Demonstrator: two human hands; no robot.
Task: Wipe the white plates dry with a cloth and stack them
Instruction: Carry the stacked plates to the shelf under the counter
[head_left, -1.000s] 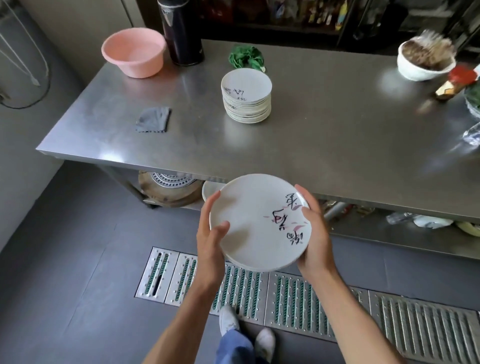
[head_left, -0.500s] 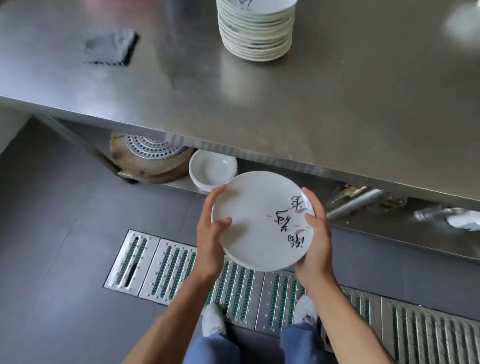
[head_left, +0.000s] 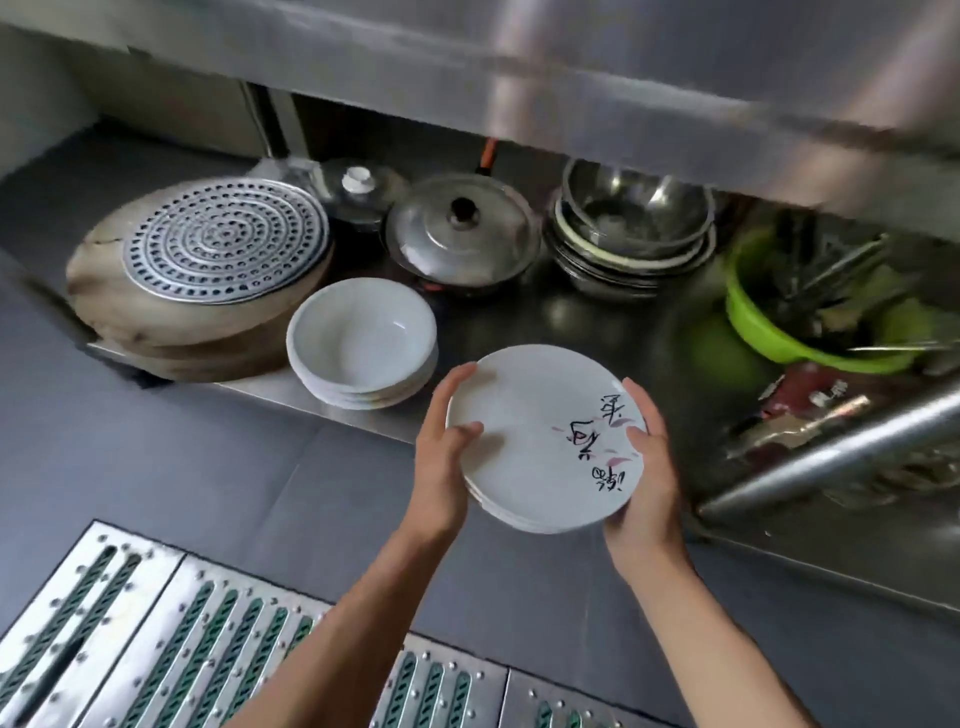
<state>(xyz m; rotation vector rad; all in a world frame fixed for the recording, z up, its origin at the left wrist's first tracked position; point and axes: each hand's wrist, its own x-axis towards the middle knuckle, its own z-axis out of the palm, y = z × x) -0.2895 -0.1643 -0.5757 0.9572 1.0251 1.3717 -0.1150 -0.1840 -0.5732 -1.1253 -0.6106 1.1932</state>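
Observation:
I hold a small stack of white plates (head_left: 524, 431) with black and pink markings on the top one, just in front of the lower shelf's (head_left: 582, 317) edge. My left hand (head_left: 444, 452) grips the stack's left rim, thumb on top. My right hand (head_left: 647, 467) grips the right rim, thumb over the edge. The tabletop stack of plates and the cloth are out of view.
On the shelf under the steel table (head_left: 623, 78) sit stacked white bowls (head_left: 363, 343), a wooden board with a perforated steamer tray (head_left: 223, 244), a lidded pot (head_left: 462, 234), steel bowls (head_left: 634, 228) and a green colander (head_left: 810, 312). Floor drain grates (head_left: 208, 639) lie below.
My view has dropped from the tabletop to under the table, bringing the lower shelf into sight. Both hands keep their grip on the plates, now close to the shelf.

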